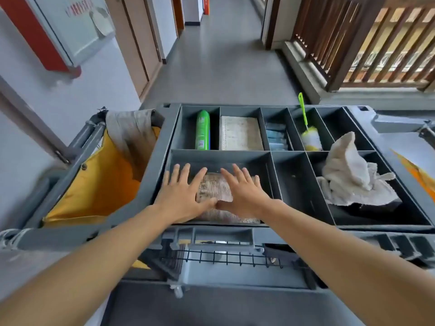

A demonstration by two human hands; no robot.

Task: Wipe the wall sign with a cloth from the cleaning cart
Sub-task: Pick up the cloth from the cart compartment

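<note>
Cloth (215, 191), folded, in cleaning cart (289, 158) front-left bin; left hand (182, 197) & right hand (243, 194) flat on it, fingers splayed, ungripped. Step: fetching. Next: pinch, lift out.

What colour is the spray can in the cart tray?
Bright green spray can, with a small label near its bottom; head view shows it.

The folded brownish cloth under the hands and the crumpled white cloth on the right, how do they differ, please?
The folded brownish cloth lies flat and looks stained; the crumpled white cloth is heaped loosely and paler. Both hands, left and right, rest on the first; the second lies untouched. Both sit in front compartments of the grey cart tray.
</note>
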